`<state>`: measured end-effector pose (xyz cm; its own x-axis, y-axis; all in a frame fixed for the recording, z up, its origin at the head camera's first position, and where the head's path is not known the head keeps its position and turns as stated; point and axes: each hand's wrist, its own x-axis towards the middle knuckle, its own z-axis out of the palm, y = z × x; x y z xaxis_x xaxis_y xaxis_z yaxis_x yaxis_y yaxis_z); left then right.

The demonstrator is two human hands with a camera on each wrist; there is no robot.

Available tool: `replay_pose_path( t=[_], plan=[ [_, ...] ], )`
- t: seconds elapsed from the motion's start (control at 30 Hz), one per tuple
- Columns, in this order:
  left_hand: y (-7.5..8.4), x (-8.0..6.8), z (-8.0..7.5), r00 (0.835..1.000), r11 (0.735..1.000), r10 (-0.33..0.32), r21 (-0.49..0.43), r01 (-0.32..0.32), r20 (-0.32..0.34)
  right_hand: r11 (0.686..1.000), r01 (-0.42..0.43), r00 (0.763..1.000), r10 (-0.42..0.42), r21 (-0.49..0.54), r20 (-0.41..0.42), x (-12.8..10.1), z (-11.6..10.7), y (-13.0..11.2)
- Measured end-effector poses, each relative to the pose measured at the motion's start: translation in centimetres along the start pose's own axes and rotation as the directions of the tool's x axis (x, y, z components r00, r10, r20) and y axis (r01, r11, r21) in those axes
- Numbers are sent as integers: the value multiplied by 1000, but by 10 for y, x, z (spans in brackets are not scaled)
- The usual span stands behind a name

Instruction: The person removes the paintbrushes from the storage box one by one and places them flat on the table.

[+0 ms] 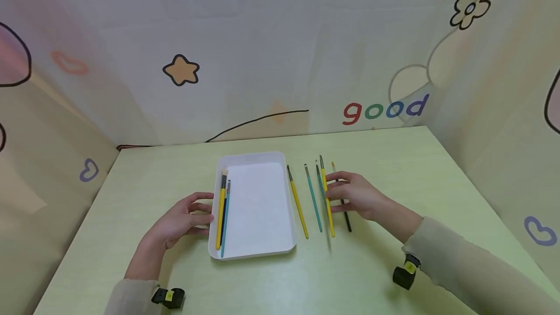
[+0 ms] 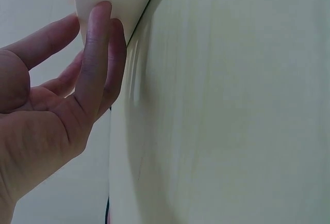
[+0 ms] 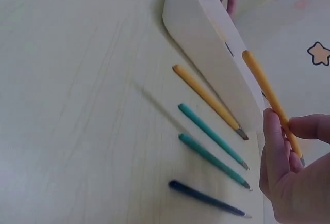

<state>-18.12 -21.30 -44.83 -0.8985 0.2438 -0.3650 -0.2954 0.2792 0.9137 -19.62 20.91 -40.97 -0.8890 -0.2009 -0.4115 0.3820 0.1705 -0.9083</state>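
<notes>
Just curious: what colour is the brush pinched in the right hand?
Yellow brush, clearest in the right wrist view.

Open tabletop (image 1: pixel 372 266) runs along the lower frame and the right side, giving unobstructed passage. The white tray (image 1: pixel 258 253) blocks the centre, with the left hand (image 1: pixel 181 220) against its left wall. Right of it, loose brushes (image 1: pixel 313 198) lie close-set, gaps narrow; the right hand (image 1: pixel 356 196) occupies that row. Walls close off the upper frame.
</notes>
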Motion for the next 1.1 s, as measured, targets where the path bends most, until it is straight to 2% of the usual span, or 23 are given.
replay_pose_path(
  t=[0.3, 0.47, 0.57, 0.7, 0.87, 1.1],
  plan=[
    [1, 0, 0, 1000, 1000, 7, -12, -7, 5, 997, -52, 997, 48, -61, -60, 11, -37, 13],
    [1, -1, -1, 1000, 1000, 3, -13, -3, 1, 980, -70, 992, 48, -187, -119, 18, -51, 21],
    [1, -2, -1, 1000, 1000, 4, -13, -4, 2, 968, -80, 989, 48, -237, -139, 21, -56, 26],
    [2, -2, -1, 1000, 1000, 2, -14, -2, 0, 963, -100, 986, 63, -249, -151, 22, -59, 30],
    [2, -2, 0, 1000, 1000, -1, -17, 0, -3, 946, -101, 981, 44, -307, -187, 20, -64, 30],
    [1, -2, 0, 1000, 1000, -1, -16, 1, -6, 898, -78, 971, -31, -432, -238, 21, -66, 33]
  ],
)
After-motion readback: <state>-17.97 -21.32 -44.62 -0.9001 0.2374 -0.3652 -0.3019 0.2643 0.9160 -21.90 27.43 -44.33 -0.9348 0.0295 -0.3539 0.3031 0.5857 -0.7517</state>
